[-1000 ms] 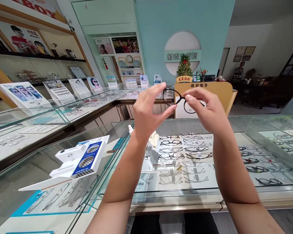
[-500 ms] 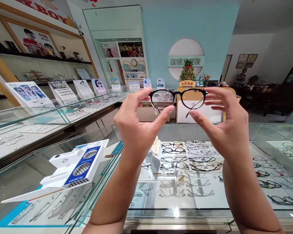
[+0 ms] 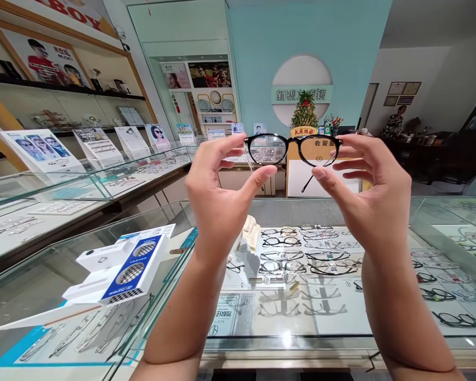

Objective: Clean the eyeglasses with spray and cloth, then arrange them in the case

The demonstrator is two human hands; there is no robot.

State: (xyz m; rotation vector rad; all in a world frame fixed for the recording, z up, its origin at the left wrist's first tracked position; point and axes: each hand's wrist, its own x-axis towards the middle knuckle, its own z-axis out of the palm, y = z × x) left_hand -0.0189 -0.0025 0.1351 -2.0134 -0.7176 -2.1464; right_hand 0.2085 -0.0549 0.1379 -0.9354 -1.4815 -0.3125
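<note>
A pair of black round-framed eyeglasses (image 3: 292,139) is held up at chest height above the glass display case. My left hand (image 3: 222,174) grips the left end of the frame, forefinger at the hinge and thumb below the lens. At the opposite hinge, my right hand (image 3: 371,182) pinches the frame the same way, with its thumb under the right lens. One dark temple tip shows beneath the right lens; the other temple is mostly hidden by my left hand. Rows of eyeglasses (image 3: 283,242) lie under the glass below.
A blue and white display box (image 3: 133,267) stands on the counter at left. A beige cloth (image 3: 250,233) lies between the forearms. Card stands (image 3: 42,153) line the far left counter. Behind are a cashier desk (image 3: 301,180) with a plant, and a person (image 3: 394,121) at the far right.
The eyeglasses have risen slightly in view and tilted a little, and both hands have spread marginally apart with them. The grip remains the same. The camera view has shifted slightly.
</note>
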